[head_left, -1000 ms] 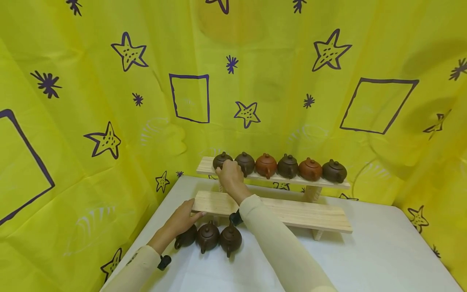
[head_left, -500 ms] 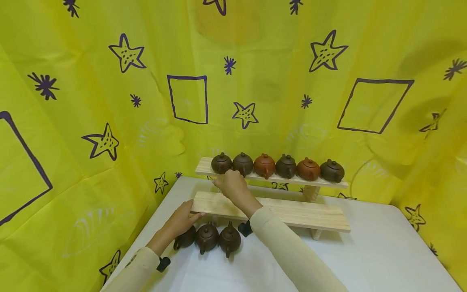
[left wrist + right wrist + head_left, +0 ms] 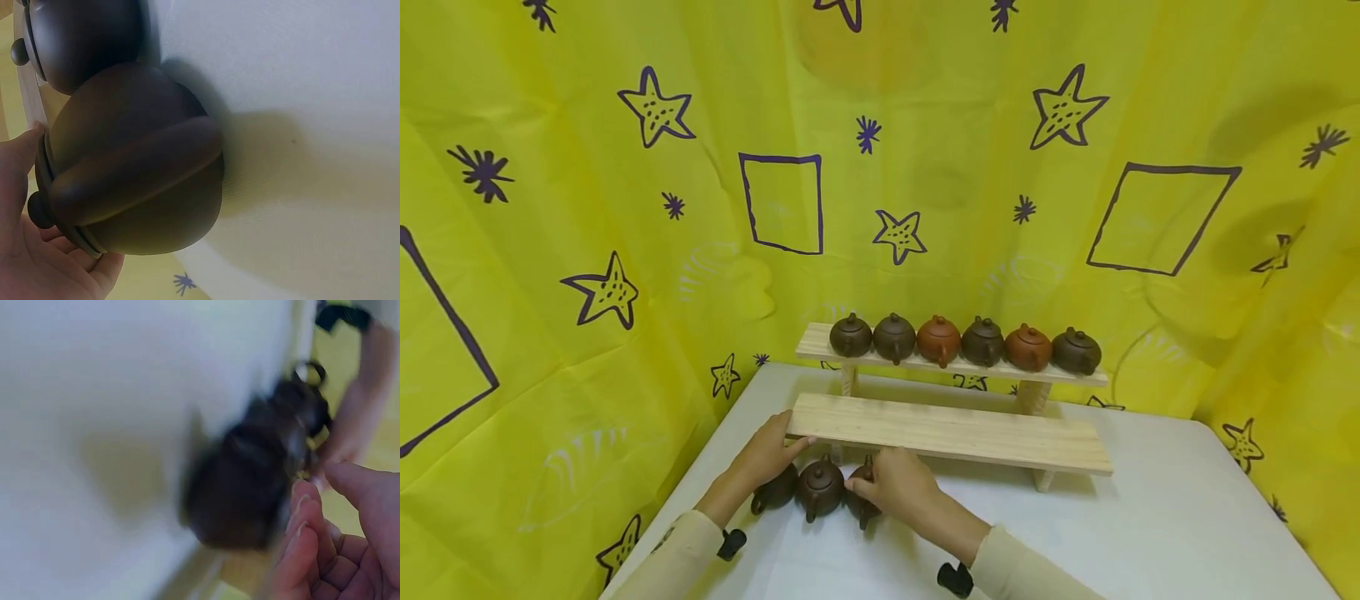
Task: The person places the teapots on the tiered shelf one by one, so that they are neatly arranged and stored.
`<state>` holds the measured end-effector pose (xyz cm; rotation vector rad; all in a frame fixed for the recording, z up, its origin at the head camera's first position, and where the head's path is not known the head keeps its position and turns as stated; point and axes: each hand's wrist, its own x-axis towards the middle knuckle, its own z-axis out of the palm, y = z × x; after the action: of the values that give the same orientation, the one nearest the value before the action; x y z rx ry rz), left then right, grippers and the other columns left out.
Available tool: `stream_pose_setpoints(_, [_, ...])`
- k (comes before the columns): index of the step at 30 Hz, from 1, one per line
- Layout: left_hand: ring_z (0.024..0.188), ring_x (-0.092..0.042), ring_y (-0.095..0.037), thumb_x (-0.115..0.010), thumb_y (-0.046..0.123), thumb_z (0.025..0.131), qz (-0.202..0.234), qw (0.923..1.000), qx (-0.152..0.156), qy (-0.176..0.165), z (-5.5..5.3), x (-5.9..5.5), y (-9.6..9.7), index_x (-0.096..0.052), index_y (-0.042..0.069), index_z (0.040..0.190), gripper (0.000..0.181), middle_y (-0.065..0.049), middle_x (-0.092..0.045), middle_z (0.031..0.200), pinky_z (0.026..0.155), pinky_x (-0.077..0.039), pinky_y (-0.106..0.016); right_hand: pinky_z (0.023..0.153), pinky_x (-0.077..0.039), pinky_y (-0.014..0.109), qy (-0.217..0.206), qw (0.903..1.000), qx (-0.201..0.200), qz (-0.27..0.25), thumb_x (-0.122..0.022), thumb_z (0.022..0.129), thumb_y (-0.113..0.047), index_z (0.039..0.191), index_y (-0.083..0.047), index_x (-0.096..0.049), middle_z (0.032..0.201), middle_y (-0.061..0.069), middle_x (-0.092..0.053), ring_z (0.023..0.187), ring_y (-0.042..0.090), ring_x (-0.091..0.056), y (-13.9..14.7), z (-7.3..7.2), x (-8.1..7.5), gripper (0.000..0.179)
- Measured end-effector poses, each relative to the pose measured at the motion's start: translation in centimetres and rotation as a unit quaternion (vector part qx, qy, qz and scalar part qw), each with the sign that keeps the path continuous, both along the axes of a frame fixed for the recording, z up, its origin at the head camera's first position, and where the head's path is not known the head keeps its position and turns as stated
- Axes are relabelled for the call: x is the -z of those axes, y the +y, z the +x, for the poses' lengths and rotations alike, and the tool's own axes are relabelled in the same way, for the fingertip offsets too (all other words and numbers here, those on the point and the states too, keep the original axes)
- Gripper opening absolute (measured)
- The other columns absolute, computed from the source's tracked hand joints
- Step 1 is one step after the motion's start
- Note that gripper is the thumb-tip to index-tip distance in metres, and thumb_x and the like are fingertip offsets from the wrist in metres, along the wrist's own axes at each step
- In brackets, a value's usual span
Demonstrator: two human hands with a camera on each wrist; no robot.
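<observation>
From my distant seat I count nine teapots in the head view, seven dark and two red-brown. Three dark ones stand in one row on the white tabletop (image 3: pixel 1180 500), close to the front of the lower board (image 3: pixel 955 429): the leftmost teapot (image 3: pixel 777 488), the middle teapot (image 3: pixel 822 490) and the rightmost teapot (image 3: pixel 858 502).

The person's right grip (image 3: pixel 906 483) is at the rightmost teapot and covers a part of it. In the right wrist view, which is blurred, its thumb and fingers stand a little apart; whether they touch the teapot I cannot tell. The left grip (image 3: pixel 767 454) lies at the left end of the lower board, with the thumb along the front edge, just above the leftmost teapot. I cannot tell if it is clamped on the board, because this teapot hides the fingertips in the left wrist view. There I see well its one thick handle (image 3: pixel 137 169).

The upper board (image 3: pixel 814 340) carries the other six in one row, side by side: four dark teapots (image 3: pixel 852 337) and two red-brown teapots (image 3: pixel 938 340), which are third and fifth from the left. One yellow curtain (image 3: pixel 940 83) with dark stars hangs behind the two boards.
</observation>
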<state>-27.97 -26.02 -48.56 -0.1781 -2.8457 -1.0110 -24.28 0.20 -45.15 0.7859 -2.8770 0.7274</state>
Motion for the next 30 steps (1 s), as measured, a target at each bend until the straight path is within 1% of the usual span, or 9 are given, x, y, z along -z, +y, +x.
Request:
stream_pose_setpoints(4, [0.136, -0.054, -0.048, -0.072, 0.032, 0.102, -0.003, 1.0000, 0.000, 0.006, -0.1, -0.1, 0.0, -0.045, -0.013, 0.150, 0.072, -0.033, -0.056, 0.143, 0.113, -0.044, -0.061, 0.041, -0.032, 0.021, -0.019, 0.9995, -0.005, 0.025, -0.081, 0.091, -0.048, 0.050, -0.019, -0.044, 0.048, -0.009, -0.038, 0.044, 0.005, -0.035, 0.4, 1.8, 1.9, 0.063])
stream_pose_setpoints(7, [0.137, -0.054, -0.048, -0.072, 0.032, 0.102, -0.003, 1.0000, 0.000, 0.005, -0.1, -0.1, 0.0, -0.044, -0.013, 0.151, 0.071, -0.033, -0.056, 0.144, 0.113, -0.044, -0.061, 0.044, -0.037, 0.023, -0.024, 0.9994, 0.001, 0.027, -0.082, 0.091, -0.047, 0.058, -0.017, -0.053, 0.055, -0.005, -0.048, 0.049, 0.007, -0.042, 0.6, 2.3, 2.5, 0.053])
stream_pose_setpoints(9, [0.137, -0.053, -0.049, -0.071, 0.031, 0.103, -0.005, 1.0000, 0.002, 0.005, -0.1, 0.0, 0.0, -0.044, -0.013, 0.151, 0.071, -0.034, -0.055, 0.144, 0.113, -0.044, -0.061, 0.044, -0.037, 0.023, -0.027, 0.9994, 0.004, 0.023, -0.082, 0.091, -0.043, 0.059, -0.016, -0.055, 0.057, -0.004, -0.051, 0.050, 0.007, -0.043, 0.9, 2.4, 2.7, 0.050])
stream_pose_setpoints(11, [0.137, -0.053, -0.049, -0.071, 0.031, 0.103, -0.007, 0.9999, 0.004, 0.007, -0.1, 0.0, 0.0, -0.044, -0.013, 0.151, 0.071, -0.034, -0.055, 0.144, 0.113, -0.044, -0.061, 0.044, -0.035, 0.023, -0.023, 0.9995, 0.004, 0.020, -0.081, 0.092, -0.039, 0.056, -0.016, -0.052, 0.058, -0.004, -0.050, 0.051, 0.007, -0.042, 1.2, 2.5, 2.8, 0.051])
stream_pose_setpoints(14, [0.137, -0.053, -0.049, -0.071, 0.032, 0.103, -0.009, 0.9999, 0.005, 0.007, 0.0, 0.1, 0.1, -0.044, -0.014, 0.151, 0.072, -0.034, -0.055, 0.144, 0.113, -0.043, -0.061, 0.041, -0.029, 0.019, -0.024, 0.9996, 0.004, 0.012, -0.078, 0.091, -0.030, 0.050, -0.018, -0.041, 0.055, -0.007, -0.044, 0.047, 0.004, -0.035, 1.8, 2.7, 3.0, 0.056])
stream_pose_setpoints(17, [0.137, -0.053, -0.049, -0.071, 0.032, 0.103, -0.010, 0.9999, 0.005, 0.007, 0.0, 0.1, 0.1, -0.044, -0.014, 0.151, 0.072, -0.034, -0.055, 0.144, 0.113, -0.043, -0.061, 0.040, -0.024, 0.016, -0.025, 0.9997, 0.006, 0.003, -0.076, 0.090, -0.028, 0.050, -0.020, -0.037, 0.053, -0.009, -0.039, 0.045, 0.002, -0.030, 2.1, 2.8, 3.6, 0.057])
stream_pose_setpoints(19, [0.137, -0.053, -0.049, -0.072, 0.032, 0.102, -0.010, 0.9999, 0.005, 0.008, 0.0, 0.1, 0.1, -0.044, -0.014, 0.150, 0.072, -0.034, -0.055, 0.144, 0.113, -0.044, -0.061, 0.040, -0.025, 0.017, -0.034, 0.9994, 0.005, -0.007, -0.076, 0.093, -0.030, 0.053, -0.019, -0.040, 0.052, -0.010, -0.039, 0.044, 0.001, -0.031, 2.2, 2.8, 4.0, 0.055])
stream_pose_setpoints(23, [0.136, -0.054, -0.049, -0.072, 0.032, 0.102, -0.009, 0.9999, 0.005, 0.008, -0.1, 0.1, 0.1, -0.045, -0.013, 0.150, 0.071, -0.033, -0.056, 0.143, 0.113, -0.044, -0.061, 0.041, -0.034, 0.017, -0.040, 0.9991, -0.004, -0.011, -0.075, 0.098, -0.031, 0.061, -0.013, -0.054, 0.054, -0.007, -0.047, 0.044, 0.002, -0.041, 2.2, 3.1, 4.9, 0.046])
stream_pose_setpoints(30, [0.137, -0.053, -0.049, -0.071, 0.032, 0.103, -0.010, 0.9999, 0.006, 0.006, 0.0, 0.1, 0.2, -0.044, -0.013, 0.151, 0.071, -0.033, -0.055, 0.144, 0.114, -0.043, -0.061, 0.047, -0.042, 0.022, -0.020, 0.9998, 0.001, 0.001, -0.072, 0.101, -0.027, 0.071, -0.008, -0.065, 0.062, 0.001, -0.061, 0.052, 0.006, -0.050, 2.1, 3.2, 5.3, 0.036])
